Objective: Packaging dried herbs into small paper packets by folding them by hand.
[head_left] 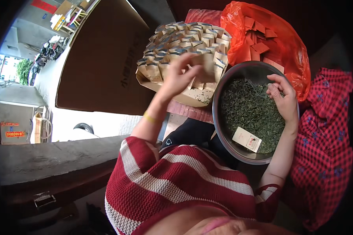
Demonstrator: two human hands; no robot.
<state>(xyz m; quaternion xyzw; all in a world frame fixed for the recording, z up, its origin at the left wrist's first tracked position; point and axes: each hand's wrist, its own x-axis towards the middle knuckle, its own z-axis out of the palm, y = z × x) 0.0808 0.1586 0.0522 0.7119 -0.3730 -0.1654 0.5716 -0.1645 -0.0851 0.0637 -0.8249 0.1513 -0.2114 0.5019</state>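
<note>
My left hand (180, 76) is raised over a box of upright brown paper packets (184, 43). Motion smears its fingers, which close on a blurred tan paper packet (206, 65). On the other side, my right hand (281, 93) hovers above a round metal basin (217, 113) of dark green dried leaves (249, 105). Its thumb and fingers pinch together on something thin and see-through that I cannot make out. A cream-coloured printed packet (247, 140) lies flat on the leaves at the basin's near side.
A red plastic bag (298, 51) holding several small red packets (259, 47) stands behind the basin. A large brown carton (102, 58) rises at the left. Red checked cloth (321, 145) hangs at the right. Farther left are a motorbike (51, 51) and a tyre (83, 127).
</note>
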